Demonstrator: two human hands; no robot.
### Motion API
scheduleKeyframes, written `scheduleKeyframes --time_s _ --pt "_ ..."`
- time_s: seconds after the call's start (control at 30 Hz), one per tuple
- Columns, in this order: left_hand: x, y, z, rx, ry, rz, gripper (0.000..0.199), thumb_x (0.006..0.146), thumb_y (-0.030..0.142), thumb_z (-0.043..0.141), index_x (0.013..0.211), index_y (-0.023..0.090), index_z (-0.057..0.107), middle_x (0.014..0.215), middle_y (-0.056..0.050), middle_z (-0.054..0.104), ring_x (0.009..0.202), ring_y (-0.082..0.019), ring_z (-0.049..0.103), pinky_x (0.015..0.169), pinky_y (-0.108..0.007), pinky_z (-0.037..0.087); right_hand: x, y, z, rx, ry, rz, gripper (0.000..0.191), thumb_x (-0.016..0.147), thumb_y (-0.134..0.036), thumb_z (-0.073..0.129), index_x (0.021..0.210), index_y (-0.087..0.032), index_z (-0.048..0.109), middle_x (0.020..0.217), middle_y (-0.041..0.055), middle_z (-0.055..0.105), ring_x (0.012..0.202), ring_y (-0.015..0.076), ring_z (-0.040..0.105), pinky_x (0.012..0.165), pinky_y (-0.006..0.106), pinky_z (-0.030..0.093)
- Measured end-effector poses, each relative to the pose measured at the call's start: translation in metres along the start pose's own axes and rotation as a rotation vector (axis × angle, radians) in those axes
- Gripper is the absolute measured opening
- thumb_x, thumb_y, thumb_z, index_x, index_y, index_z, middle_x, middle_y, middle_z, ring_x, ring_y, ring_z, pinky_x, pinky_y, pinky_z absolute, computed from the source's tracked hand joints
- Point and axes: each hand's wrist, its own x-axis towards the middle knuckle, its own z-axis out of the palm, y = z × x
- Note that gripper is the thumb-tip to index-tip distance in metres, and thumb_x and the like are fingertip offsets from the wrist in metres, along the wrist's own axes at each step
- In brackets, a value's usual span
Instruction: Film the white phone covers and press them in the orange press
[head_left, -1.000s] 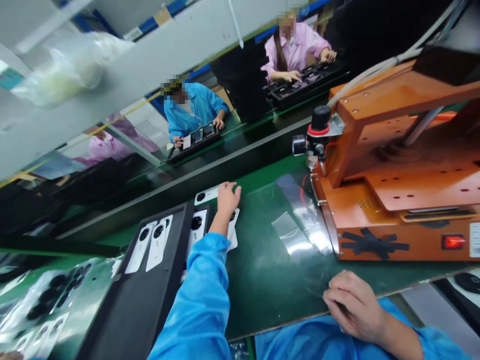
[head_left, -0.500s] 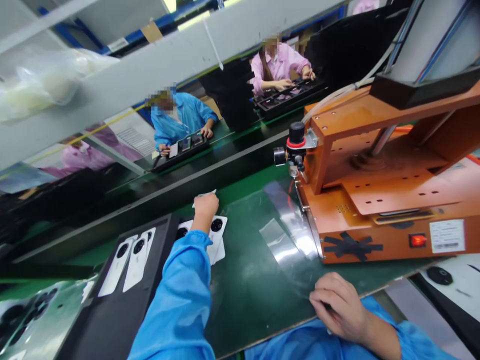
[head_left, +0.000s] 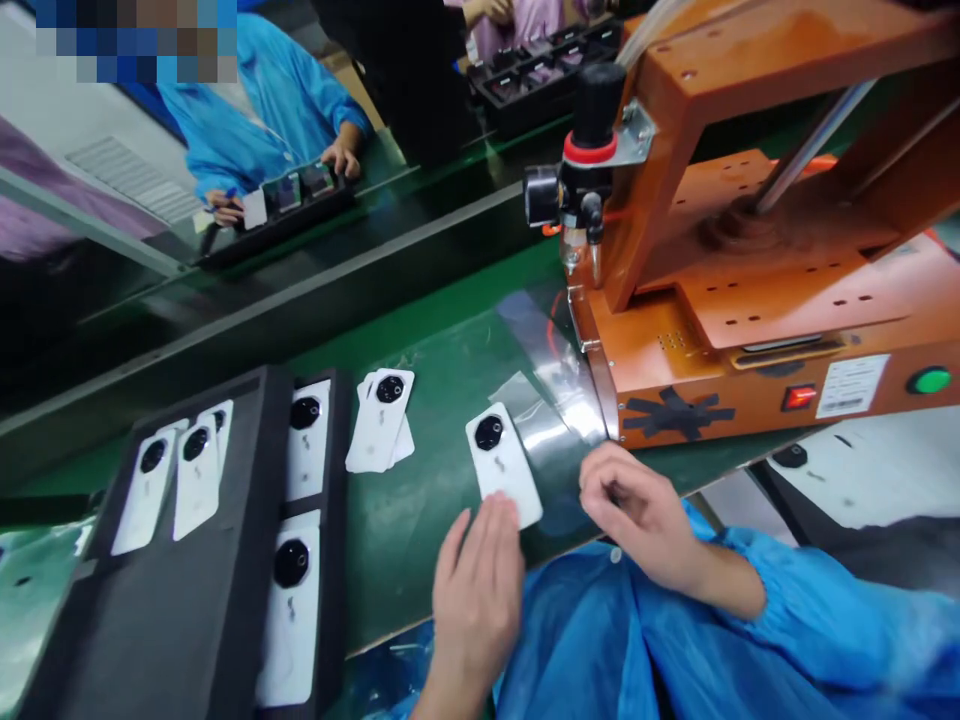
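Note:
My left hand (head_left: pixel 480 585) reaches over the lower end of a white phone back cover (head_left: pixel 504 458) with a round black camera ring. Its fingers are together on the cover's top face; the thumb is hidden underneath. My right hand (head_left: pixel 637 520) hovers at the table's front edge, right of that cover, its fingers loosely curled with nothing visible in them. Left of my left hand lies a small overlapping pile of white phone back covers (head_left: pixel 381 425). Further left, two more covers (head_left: pixel 296 610) sit in compartments of a black foam tray (head_left: pixel 330 500).
An orange press machine (head_left: pixel 750 390) with a black pressure regulator (head_left: pixel 592 110) stands at right. Clear plastic film (head_left: pixel 559 410) lies before it. Several covers rest on a black foam block (head_left: pixel 150 620) at left. Across the line, a person in blue (head_left: pixel 262 90) works at a tray.
My left hand has come back from the pile toward me, bringing a phone back cover in front of my right hand. The view has moved closer and tilted down; my right hand stays curled.

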Motion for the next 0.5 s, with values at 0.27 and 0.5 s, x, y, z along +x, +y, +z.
scheduleKeyframes --time_s 0.27,0.5 --pt "-0.008 0.031 0.033 -0.236 0.007 -0.289 0.035 0.088 0.034 0.073 0.121 0.021 0.069 0.126 -0.012 0.072 0.113 -0.029 0.066 0.099 -0.048 0.042 0.058 0.022 0.037 -0.029 -0.013 0.221 0.019 0.089 -0.037 0.065 0.082 -0.019 0.066 0.088 0.0034 0.062 0.074 0.014 0.056 0.067 0.029 0.048" --pt "-0.011 0.022 0.037 -0.247 -0.008 -0.378 0.042 0.088 0.043 0.072 0.126 0.025 0.066 0.135 -0.01 0.068 0.118 -0.03 0.065 0.104 -0.051 0.035 0.09 0.028 0.049 -0.382 -0.141 0.114 0.009 0.089 -0.019 0.066 0.081 -0.02 0.071 0.103 0.004 0.062 0.103 0.0187 0.058 0.096 0.038 0.042"
